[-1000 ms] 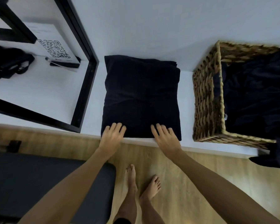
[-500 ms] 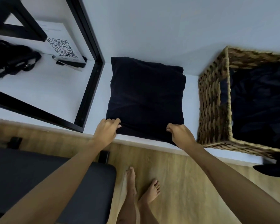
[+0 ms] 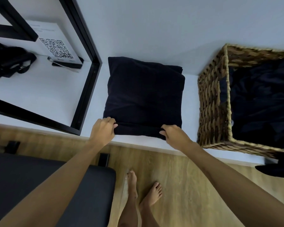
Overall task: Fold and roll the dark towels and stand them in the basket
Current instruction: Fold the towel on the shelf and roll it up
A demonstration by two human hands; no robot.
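Both hands have curled since a second ago, when they lay flat; the towel's near edge is now turned up into a low roll. The left hand (image 3: 103, 130) and right hand (image 3: 175, 136) grip that edge, fingers wrapped round it. The towel (image 3: 144, 95) lies mid-frame on the white surface (image 3: 189, 99), just left of the basket (image 3: 210, 102) holding dark cloth.

Folded square towel (image 3: 143, 99): near-black, plain, no pattern. Rectangular wicker basket (image 3: 210, 102): tan and brown weave, dark cloth inside. Flat desk (image 3: 95, 102): white, black-framed on the left. Card with a QR code (image 3: 56, 48): black squares on white. Plank floor (image 3: 184, 185): light wood grain. Padded seat (image 3: 82, 185): flat black.
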